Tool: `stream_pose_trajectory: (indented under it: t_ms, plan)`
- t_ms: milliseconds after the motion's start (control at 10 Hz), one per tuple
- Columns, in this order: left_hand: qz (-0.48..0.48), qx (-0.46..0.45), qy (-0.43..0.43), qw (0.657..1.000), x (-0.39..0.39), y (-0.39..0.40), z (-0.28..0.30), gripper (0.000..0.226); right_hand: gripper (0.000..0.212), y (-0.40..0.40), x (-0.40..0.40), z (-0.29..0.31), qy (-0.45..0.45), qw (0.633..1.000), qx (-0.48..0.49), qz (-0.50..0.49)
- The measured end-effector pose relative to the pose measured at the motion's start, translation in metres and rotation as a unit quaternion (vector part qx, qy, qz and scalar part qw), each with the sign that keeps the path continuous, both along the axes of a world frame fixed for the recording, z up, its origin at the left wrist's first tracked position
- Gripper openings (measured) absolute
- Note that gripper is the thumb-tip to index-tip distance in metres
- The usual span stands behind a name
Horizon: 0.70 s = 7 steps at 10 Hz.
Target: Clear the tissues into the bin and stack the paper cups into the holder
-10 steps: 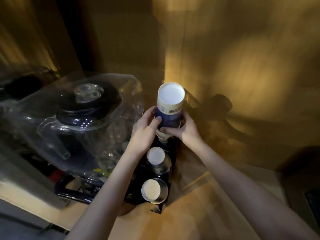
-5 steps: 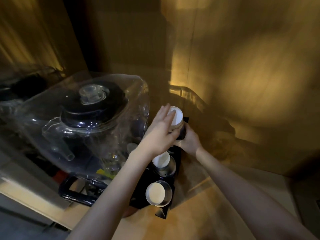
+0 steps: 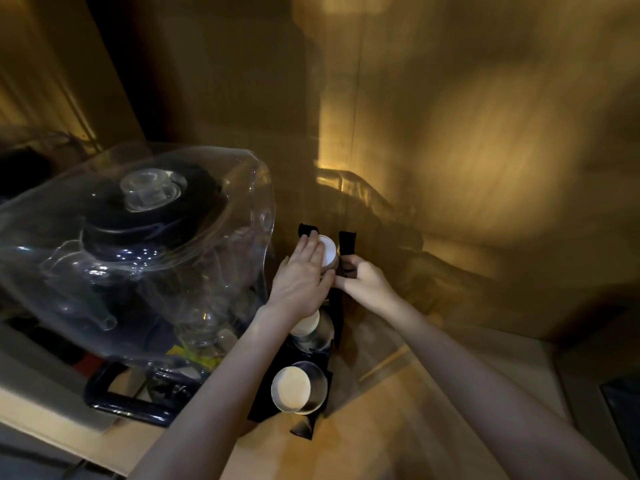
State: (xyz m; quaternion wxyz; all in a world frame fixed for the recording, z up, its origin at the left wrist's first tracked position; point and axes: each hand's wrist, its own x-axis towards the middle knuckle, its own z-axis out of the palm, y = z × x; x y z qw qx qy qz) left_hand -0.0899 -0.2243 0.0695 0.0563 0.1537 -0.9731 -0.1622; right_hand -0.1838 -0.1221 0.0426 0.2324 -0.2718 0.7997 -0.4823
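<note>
The stack of paper cups (image 3: 327, 251), held high a second ago, is now sunk into the far slot of the black cup holder (image 3: 347, 243). Left hand (image 3: 300, 276) presses flat-fingered on top; right hand (image 3: 363, 283) fingers pinch the holder's frame.

1. The cup holder (image 3: 341, 306) stands just right of the water jug (image 3: 138, 244).
2. Three cup stacks sit in it: far (image 3: 328, 252), middle (image 3: 306, 323), near (image 3: 292, 389).
3. Both rest on the counter (image 3: 363, 445).
</note>
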Motion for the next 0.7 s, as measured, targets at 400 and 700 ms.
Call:
stream_pose_trajectory:
  t_ms: [400,700]
  plan:
    - [0.022,-0.092,-0.027,0.995,0.003,0.011,-0.015,0.076,0.023,0.036,0.014,0.032,-0.076,0.984,-0.118,-0.111]
    - [0.027,0.032,0.047,0.998,-0.019,0.013,0.037,0.047,0.022,0.129,0.037,0.135,-0.050,0.887,-0.419,-0.186]
